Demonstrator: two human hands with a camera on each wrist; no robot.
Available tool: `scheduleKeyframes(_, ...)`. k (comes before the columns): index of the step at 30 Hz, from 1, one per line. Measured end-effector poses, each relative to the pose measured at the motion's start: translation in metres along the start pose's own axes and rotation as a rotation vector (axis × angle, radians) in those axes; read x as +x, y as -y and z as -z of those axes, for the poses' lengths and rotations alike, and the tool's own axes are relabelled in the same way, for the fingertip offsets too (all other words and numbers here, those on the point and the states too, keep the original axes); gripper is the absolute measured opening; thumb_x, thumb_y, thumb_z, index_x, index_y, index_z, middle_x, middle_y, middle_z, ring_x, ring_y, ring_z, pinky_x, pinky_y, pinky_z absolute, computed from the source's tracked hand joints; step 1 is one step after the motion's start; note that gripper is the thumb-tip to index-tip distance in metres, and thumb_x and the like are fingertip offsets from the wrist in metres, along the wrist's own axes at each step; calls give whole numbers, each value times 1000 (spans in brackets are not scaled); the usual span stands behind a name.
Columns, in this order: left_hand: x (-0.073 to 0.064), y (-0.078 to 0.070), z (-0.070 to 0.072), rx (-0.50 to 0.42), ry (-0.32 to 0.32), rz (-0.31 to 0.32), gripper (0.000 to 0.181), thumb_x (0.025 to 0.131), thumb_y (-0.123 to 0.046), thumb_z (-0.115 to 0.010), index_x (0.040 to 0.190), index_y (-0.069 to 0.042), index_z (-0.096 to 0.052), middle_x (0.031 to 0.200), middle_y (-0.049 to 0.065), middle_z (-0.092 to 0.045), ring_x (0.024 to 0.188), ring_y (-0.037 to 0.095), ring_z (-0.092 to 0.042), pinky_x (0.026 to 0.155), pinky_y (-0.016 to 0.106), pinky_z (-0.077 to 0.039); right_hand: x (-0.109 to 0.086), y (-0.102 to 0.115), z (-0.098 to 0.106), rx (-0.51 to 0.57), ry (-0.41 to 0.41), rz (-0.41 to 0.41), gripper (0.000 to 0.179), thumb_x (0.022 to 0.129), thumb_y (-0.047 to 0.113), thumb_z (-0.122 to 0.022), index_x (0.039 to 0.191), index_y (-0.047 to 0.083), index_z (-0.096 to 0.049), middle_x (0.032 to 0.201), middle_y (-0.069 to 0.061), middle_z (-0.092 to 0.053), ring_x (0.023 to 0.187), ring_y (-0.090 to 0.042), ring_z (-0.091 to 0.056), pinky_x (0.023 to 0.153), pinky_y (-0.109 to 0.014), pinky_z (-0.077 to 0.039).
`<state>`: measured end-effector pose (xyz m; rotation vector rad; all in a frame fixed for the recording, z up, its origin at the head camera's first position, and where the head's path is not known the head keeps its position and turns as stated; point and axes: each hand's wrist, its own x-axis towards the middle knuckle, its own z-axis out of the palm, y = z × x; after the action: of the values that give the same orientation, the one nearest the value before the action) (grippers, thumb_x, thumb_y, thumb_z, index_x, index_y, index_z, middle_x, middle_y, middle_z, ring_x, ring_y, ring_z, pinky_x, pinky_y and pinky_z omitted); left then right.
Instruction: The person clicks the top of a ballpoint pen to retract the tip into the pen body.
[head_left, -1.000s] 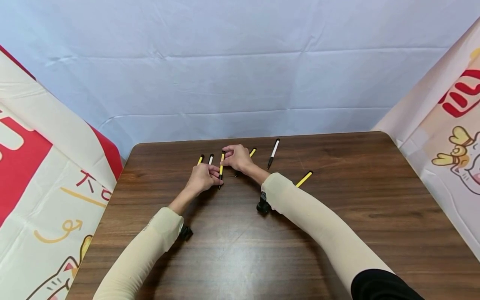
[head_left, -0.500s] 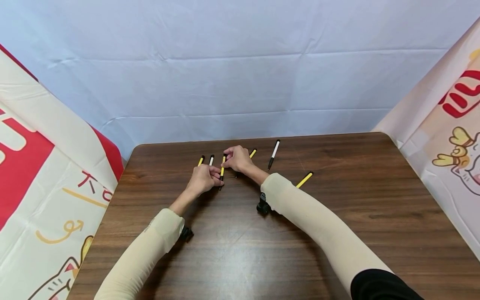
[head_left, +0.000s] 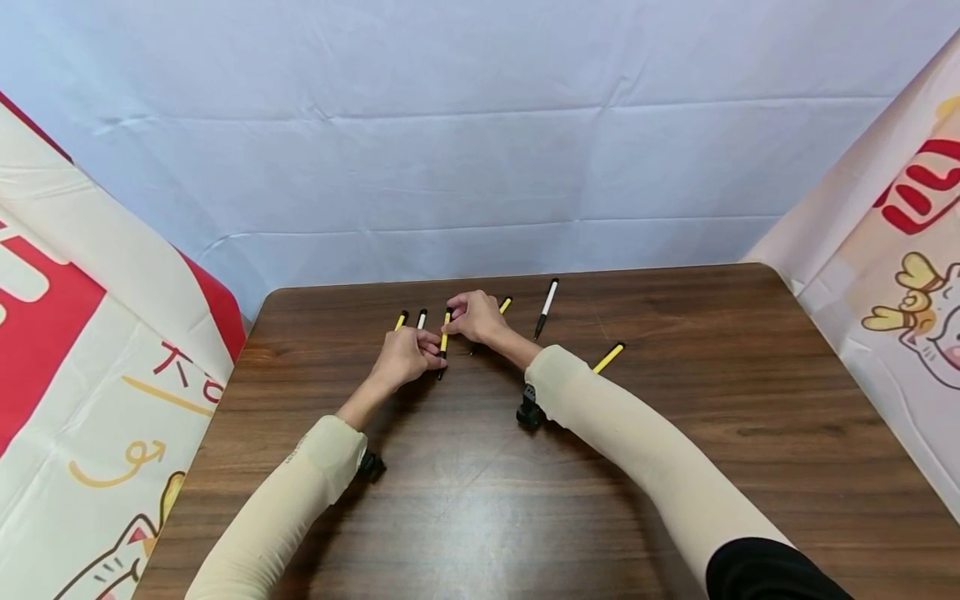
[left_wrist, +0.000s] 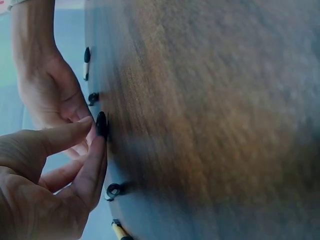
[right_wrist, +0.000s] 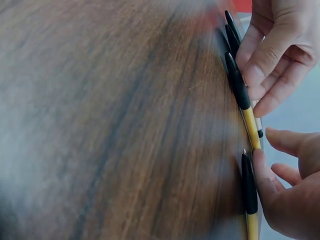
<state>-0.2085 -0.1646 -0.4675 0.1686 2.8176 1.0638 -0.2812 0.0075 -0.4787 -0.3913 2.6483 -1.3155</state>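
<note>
Where the two hands met near the far edge of the wood-grain table, we found a yellow-barrelled ballpoint pen lying between them, black tip toward the person. We judged it light and stiff, hardly fragile, its smooth, slim barrel apt to roll or slip; the black grip section looked the surest place to take hold, with a fingertip at the rear end to steady it. We saw the left hand at the grip, thumb and forefinger slightly parted there; whether they pinched it we could not tell. We saw the right hand at the rear end, thumb and forefinger spread, the forefinger's tip touching the pen. We logged another yellow pen and a white-barrelled pen just beside the left hand, both partly hidden by it.
</note>
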Motion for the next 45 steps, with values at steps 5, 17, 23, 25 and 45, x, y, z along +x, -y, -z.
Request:
scheduleKeyframes(5, -1, -1, 3, -3, -13, -14, 26, 85, -12, -90, 107, -1, -82, 93, 6, -81, 88, 19, -77, 86, 36, -62, -3, 1, 5, 14, -10, 8, 45, 87, 17, -89, 129, 5, -75, 106, -9, -79, 98, -24, -73, 94, -41, -57)
scheduleKeyframes(17, 6, -6, 8, -33, -21, -40, 25, 87, -9, -87, 109, 1, -80, 93, 8, -81, 86, 20, -78, 83, 36, -62, -8, 1, 19, 58, 4, 17, 47, 89, 17, -88, 132, 4, -73, 110, -10, -78, 98, -24, -73, 93, -41, -58)
scheduleKeyframes(23, 10, -11, 11, -51, -23, -61, 29, 88, -10, -87, 113, 2, -79, 97, 10, -81, 89, 23, -78, 88, 40, -62, -12, -1, 28, 41, -6, 33, 49, 88, 18, -89, 132, 4, -73, 111, -12, -78, 100, -25, -74, 94, -41, -58)
scheduleKeyframes(25, 12, -12, 11, -59, -25, -66, 31, 88, -10, -87, 115, 3, -79, 99, 11, -81, 91, 23, -79, 89, 40, -62, -13, -2, 31, 38, -11, 39, 50, 88, 17, -89, 133, 3, -72, 112, -13, -79, 101, -25, -75, 94, -41, -58)
scheduleKeyframes(45, 20, -23, 6, -168, 32, -70, 39, 92, -10, -84, 127, 1, -74, 110, 13, -79, 97, 24, -78, 76, 29, -62, -23, -23, 62, 3, -70, 38, 51, 86, 17, -89, 132, 1, -73, 113, -15, -78, 98, -25, -77, 92, -41, -59)
